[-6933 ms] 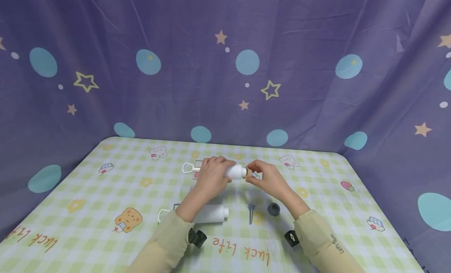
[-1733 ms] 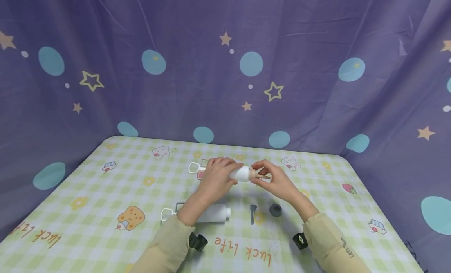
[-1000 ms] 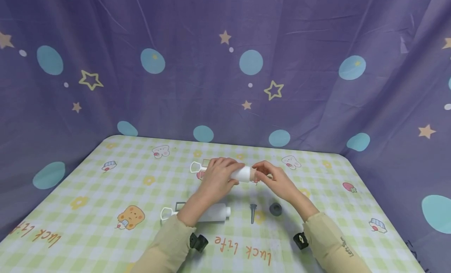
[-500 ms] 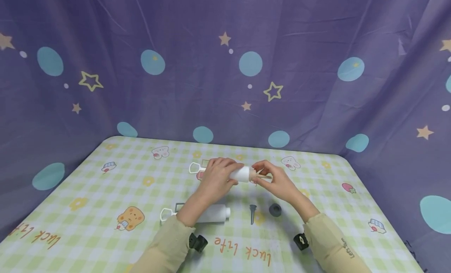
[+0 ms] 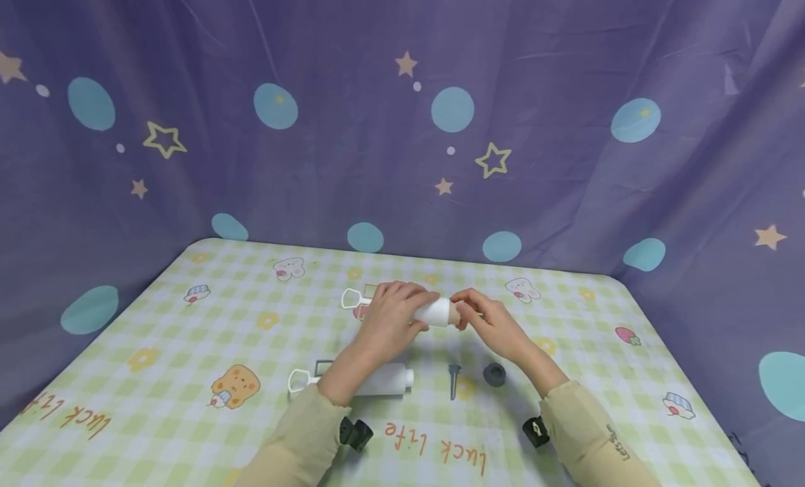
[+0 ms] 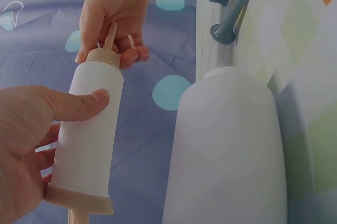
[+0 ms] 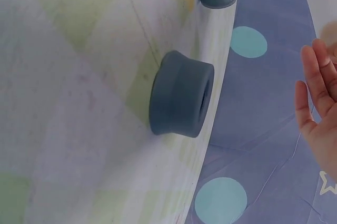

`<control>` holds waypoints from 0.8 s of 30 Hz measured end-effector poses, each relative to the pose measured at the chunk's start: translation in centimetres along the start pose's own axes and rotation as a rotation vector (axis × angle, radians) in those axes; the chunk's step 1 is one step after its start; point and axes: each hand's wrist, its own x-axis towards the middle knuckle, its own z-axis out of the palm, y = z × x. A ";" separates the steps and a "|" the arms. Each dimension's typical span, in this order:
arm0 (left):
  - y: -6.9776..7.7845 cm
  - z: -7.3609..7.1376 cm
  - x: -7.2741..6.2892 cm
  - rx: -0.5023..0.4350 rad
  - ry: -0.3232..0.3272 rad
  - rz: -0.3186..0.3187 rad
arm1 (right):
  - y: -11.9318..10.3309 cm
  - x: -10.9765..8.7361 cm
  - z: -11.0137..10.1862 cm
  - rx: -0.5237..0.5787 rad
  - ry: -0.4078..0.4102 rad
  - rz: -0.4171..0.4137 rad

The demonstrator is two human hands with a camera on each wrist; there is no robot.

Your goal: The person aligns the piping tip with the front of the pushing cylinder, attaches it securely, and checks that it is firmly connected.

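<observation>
My left hand (image 5: 393,323) grips the white barrel (image 6: 87,139) of a piping syringe, its thumb lying along the side. The syringe is held above the table, with its white loop handle (image 5: 352,299) to the left. A beige cap (image 6: 103,57) covers the barrel's other end, and a slim beige nozzle (image 6: 110,37) sticks out of it. My right hand (image 5: 493,326) pinches that cap, thumb on one side and fingers on the other. In the right wrist view, only some of its fingers (image 7: 316,74) show.
A second white syringe (image 5: 383,380) with a grey flange lies nearer, partly behind my left forearm. To its right are a grey nozzle (image 5: 453,382) and a grey ring cap (image 5: 494,374). They rest on a checked tablecloth (image 5: 264,445); a purple curtain (image 5: 352,158) hangs behind.
Earlier the white neck showed beside the beige piece; now the cap covers it. My right fingers have shifted back and forth around the cap. The left hand keeps its grip.
</observation>
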 end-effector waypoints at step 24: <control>-0.1 0.4 0.0 -0.004 -0.020 -0.010 | 1.8 0.0 0.4 -0.044 0.017 -0.051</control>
